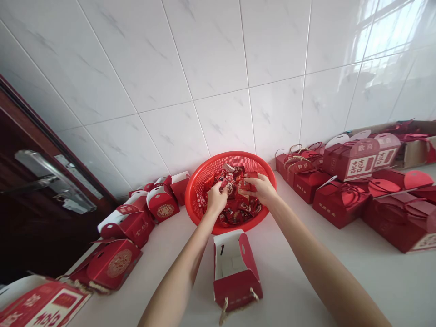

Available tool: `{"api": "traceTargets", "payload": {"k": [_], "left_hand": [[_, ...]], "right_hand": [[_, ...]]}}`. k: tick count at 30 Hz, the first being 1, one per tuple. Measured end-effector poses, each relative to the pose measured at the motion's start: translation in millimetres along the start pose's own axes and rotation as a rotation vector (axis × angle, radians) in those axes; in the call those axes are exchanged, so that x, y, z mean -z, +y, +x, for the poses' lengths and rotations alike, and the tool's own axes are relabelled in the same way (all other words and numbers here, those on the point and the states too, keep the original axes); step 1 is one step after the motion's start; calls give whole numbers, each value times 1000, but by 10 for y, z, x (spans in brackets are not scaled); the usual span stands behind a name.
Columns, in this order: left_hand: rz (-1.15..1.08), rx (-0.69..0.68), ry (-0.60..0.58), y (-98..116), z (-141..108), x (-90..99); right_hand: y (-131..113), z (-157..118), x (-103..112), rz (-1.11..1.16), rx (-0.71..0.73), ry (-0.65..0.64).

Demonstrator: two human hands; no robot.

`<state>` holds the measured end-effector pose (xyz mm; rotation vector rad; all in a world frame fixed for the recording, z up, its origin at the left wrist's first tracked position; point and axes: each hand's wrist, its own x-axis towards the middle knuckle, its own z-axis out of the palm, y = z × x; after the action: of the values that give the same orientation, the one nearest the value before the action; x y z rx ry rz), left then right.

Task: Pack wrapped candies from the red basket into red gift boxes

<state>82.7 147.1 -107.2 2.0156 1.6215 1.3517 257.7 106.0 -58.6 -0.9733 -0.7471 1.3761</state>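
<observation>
1. Currently my L grip [217, 199] is pinching a small red wrapped piece [223, 183]; my R grip [264, 188] is grasping a red packet [251, 176].
2. Both pieces are sitting over the pile [235, 217] in the red basket [191, 200], approx. mid-bench.
3. For a good job, I'm best off picking from the top, pinching lightly b/c thin wrappers are prob. crumpling easily, & keeping hands apart.
4. An open box [238, 287] is standing between my forearms, just this side of the basket; I'm better off keeping wrists clear of its flaps.
5. White bench [286, 281] is carrying everything, w/ red boxes lining L [114, 263] & R [342, 206].
6. Tiled wall [221, 122] is rising behind, reflecting window light upper R; dark door [20, 222] is standing far L.
</observation>
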Motion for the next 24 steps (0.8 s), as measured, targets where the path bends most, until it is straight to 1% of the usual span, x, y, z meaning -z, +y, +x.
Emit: {"api": "traceTargets", "payload": {"k": [4, 9, 12, 16, 21, 24], "left_hand": [[-60, 9, 10, 69, -9, 37], [-109, 22, 12, 142, -21, 72], [-151, 17, 3, 213, -33, 79], [-304, -19, -40, 302, -47, 95], [-409, -33, -22, 347, -49, 108], [-461, -39, -32, 359, -49, 105]], "right_hand": [[7, 34, 14, 63, -24, -21], [16, 55, 25, 123, -40, -13], [19, 50, 31, 124, -32, -21], [21, 45, 36, 108, 3, -46], [27, 49, 40, 87, 23, -44], [30, 53, 41, 79, 26, -29]]}}
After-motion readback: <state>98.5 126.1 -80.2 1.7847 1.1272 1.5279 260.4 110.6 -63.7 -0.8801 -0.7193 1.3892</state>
